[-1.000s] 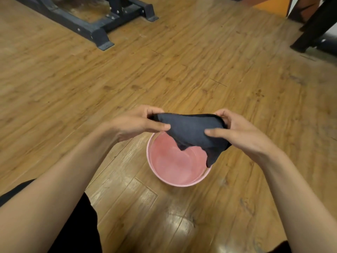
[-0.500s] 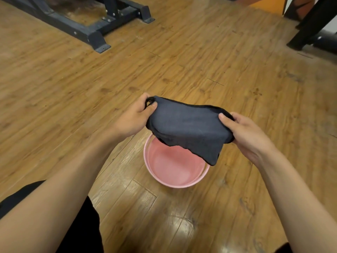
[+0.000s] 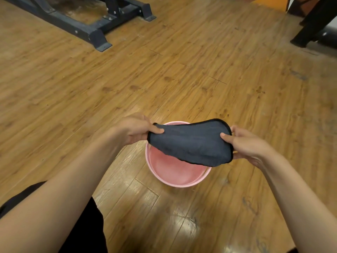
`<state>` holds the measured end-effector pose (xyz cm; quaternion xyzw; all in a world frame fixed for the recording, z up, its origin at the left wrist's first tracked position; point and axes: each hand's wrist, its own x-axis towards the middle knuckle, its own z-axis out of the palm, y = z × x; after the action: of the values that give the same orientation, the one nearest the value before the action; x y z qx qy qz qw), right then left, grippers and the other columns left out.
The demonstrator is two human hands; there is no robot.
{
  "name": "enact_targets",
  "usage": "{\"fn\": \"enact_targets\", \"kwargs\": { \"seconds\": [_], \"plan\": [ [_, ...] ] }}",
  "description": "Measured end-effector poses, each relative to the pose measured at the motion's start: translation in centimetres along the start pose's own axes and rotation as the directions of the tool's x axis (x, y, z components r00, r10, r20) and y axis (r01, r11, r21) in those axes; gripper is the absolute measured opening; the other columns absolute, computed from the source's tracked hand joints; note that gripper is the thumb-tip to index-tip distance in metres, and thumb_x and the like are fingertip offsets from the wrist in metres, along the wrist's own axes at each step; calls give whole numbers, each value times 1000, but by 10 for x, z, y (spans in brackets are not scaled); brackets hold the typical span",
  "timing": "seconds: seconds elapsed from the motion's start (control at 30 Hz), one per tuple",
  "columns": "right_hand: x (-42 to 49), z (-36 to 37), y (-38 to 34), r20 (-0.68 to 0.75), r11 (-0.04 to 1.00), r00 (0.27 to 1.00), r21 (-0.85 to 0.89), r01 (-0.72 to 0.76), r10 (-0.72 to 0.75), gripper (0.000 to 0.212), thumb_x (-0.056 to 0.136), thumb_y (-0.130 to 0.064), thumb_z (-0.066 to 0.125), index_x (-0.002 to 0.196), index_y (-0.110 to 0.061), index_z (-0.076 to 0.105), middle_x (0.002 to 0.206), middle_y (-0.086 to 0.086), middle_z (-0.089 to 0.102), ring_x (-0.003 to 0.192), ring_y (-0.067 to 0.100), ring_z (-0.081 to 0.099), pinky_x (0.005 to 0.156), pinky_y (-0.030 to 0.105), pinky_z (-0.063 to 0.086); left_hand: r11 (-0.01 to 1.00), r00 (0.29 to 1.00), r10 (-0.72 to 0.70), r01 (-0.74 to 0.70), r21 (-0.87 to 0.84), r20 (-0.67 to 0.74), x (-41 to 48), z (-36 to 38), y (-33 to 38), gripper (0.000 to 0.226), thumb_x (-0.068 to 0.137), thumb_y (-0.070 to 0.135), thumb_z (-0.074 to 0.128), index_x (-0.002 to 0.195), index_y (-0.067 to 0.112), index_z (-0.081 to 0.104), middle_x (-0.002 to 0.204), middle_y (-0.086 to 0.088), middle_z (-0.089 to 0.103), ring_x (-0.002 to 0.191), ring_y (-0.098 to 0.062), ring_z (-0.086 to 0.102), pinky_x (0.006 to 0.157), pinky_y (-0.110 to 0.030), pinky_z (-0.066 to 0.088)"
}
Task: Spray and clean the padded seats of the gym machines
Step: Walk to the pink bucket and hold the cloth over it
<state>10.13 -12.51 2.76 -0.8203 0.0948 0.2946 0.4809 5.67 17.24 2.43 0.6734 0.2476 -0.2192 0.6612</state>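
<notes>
A dark blue cloth [image 3: 191,143] with a black hem is stretched flat between both hands, above a pink basin [image 3: 175,181] on the wooden floor. My left hand [image 3: 135,130] pinches its left corner, thumb on top. My right hand [image 3: 249,143] pinches the right edge, thumb on top and fingers curled underneath. The cloth hides the basin's far rim and part of its inside. No padded seat or spray bottle is in view.
A dark steel base of a gym machine [image 3: 91,33] lies on the floor at the upper left. Black machine legs [image 3: 313,24] stand at the upper right. Bare wooden floor [image 3: 182,79] lies between them and the basin.
The cloth went from bunched and hanging into the basin to spread out flat between the hands. Both hands moved slightly apart and shifted their pinch to the cloth's ends.
</notes>
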Motion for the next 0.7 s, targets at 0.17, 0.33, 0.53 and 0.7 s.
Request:
{"fn": "enact_targets", "kwargs": {
  "seconds": [0.17, 0.33, 0.53, 0.7],
  "plan": [
    [-9, -14, -25, 166, 869, 962, 482, 111, -215, 22, 84, 0, 65, 105, -7, 63, 107, 16, 70, 98, 24, 68, 88, 36, 54, 935, 941, 338, -338, -107, -17, -3, 0, 15, 12, 92, -2, 68, 92, 9, 67, 86, -5, 75, 80, -17, 72, 67, -27, 58],
    [-17, -31, -35, -27, 639, 815, 605, 474, -579, 30, 77, 9, 64, 104, 0, 54, 106, 21, 59, 94, 34, 62, 81, 50, 54, 647, 707, 707, -663, -377, -28, -17, -14, 29, 20, 67, -2, 82, 80, 12, 81, 93, -5, 79, 88, -20, 75, 83, -34, 59],
    [-4, -25, -22, -303, 720, 749, 224, 657, -589, 40, 85, 19, 54, 105, -14, 66, 83, 5, 69, 74, 16, 61, 70, 32, 50, 661, 644, 747, -746, 84, -161, -6, -14, 21, 33, 83, -16, 68, 101, 10, 75, 101, -2, 79, 93, -18, 74, 85, -30, 58],
    [-5, -25, -23, -270, 753, 731, 34, 657, -626, 26, 92, 10, 51, 99, -8, 69, 83, -4, 72, 77, 11, 65, 70, 29, 57, 635, 642, 765, -737, 230, -53, -4, -17, 21, 16, 92, -11, 62, 93, 1, 74, 85, -14, 76, 76, -17, 70, 72, -32, 57]
  ]
}}
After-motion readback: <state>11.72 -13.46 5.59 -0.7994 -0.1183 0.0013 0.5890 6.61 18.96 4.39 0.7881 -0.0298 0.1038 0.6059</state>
